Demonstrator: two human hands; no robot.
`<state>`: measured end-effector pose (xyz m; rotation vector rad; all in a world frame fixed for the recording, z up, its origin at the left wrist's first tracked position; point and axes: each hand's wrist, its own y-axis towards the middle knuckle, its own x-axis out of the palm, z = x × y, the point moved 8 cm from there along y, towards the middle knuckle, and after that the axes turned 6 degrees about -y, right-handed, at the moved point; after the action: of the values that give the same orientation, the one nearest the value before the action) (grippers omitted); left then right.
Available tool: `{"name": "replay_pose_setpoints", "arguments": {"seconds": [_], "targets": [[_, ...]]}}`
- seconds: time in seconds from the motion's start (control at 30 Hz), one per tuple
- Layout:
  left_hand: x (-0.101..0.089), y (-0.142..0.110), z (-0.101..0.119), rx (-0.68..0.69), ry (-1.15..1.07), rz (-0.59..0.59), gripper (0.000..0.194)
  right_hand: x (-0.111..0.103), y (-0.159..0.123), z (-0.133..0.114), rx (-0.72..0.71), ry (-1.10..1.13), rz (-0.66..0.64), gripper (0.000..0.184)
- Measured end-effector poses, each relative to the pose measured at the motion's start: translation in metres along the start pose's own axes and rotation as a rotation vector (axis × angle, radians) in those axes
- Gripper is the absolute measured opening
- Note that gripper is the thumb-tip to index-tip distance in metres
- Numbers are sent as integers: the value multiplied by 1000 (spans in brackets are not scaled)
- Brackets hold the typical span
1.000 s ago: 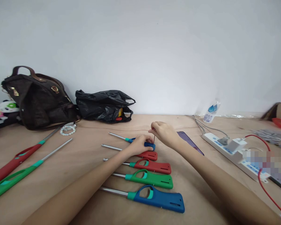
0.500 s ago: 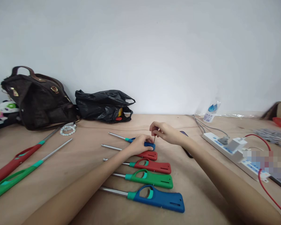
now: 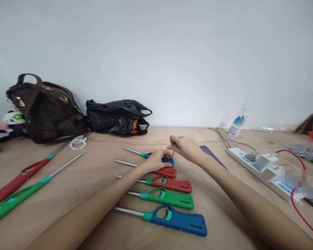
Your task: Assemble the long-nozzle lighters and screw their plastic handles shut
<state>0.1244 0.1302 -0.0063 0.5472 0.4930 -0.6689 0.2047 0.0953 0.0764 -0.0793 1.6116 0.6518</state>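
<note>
Several long-necked gas lighters lie in a row, metal tubes pointing left. My left hand is closed on the handle of the farthest one, a blue lighter, pressing it to the table. Above the end of that handle, my right hand grips a small screwdriver, its thin shaft upright and its tip down at the handle. Most of the screwdriver's grip is hidden by fingers. Nearer to me come a red lighter partly under my left hand, another red lighter, a green lighter and a large blue lighter.
At left lie another red lighter and green lighter, near a beaded bracelet. A dark bag and black plastic bag stand by the wall. Right are a phone, power strip and clear packet.
The view has shifted slightly, and more of the phone's screen shows beside my right forearm. My right hand has turned a little around the screwdriver; my left hand keeps its hold.
</note>
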Motion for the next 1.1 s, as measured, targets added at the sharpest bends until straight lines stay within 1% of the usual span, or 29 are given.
{"name": "replay_pose_setpoints", "arguments": {"seconds": [0.07,0.13,0.2,0.23,0.27,0.3,0.37,0.4,0.43,0.5,0.57,0.6,0.67,0.73,0.77,0.8,0.87,0.93,0.97,1.03,1.07,1.1], "targets": [[0,0,0,4,-2,-1,24,-1,0,2,32,-71,15,11],[0,0,0,7,-5,-5,24,-4,-1,0,-19,-6,11,8],[1,1,-1,10,-12,-14,24,-4,-2,-4,-80,104,-26,11],[2,1,-1,13,-15,-18,23,-3,-2,-3,-81,122,-47,9],[2,1,-2,15,-18,-21,23,-2,-2,-1,-56,99,-61,5],[2,2,-2,18,-19,-21,23,-2,-1,2,-15,41,-67,5],[1,2,-3,21,-20,-16,23,-3,0,7,60,-93,-55,15],[1,2,-3,22,-20,-13,24,-4,0,8,68,-124,-47,18],[1,1,-4,22,-20,-12,24,-5,0,7,49,-117,-43,16],[1,1,-4,22,-22,-14,25,-6,-1,1,-41,-19,-56,6],[2,1,-4,19,-29,-18,25,-6,-3,-3,-105,83,-89,7],[2,1,-3,17,-33,-19,25,-5,-3,-2,-99,93,-99,7],[2,1,-2,14,-42,-20,24,-4,-2,1,-27,26,-94,6],[2,2,0,17,-45,-21,24,-5,-1,5,56,-70,-70,13],[1,1,1,18,-42,-20,24,-6,-1,4,66,-86,-60,15],[1,1,2,16,-37,-17,24,-7,-1,1,48,-71,-52,12],[0,1,2,7,-26,-9,24,-8,-3,-7,-46,27,-45,4],[-1,1,2,0,-19,-3,24,-8,-5,-14,-126,118,-61,13],[-1,1,2,-1,-19,-3,23,-7,-4,-13,-123,117,-71,13],[0,1,2,3,-19,-8,22,-4,-2,-7,-37,30,-75,4],[0,1,2,5,-20,-11,22,-3,-1,-2,21,-26,-69,5],[0,1,2,9,-21,-14,22,-3,-1,2,66,-70,-60,9]]}}
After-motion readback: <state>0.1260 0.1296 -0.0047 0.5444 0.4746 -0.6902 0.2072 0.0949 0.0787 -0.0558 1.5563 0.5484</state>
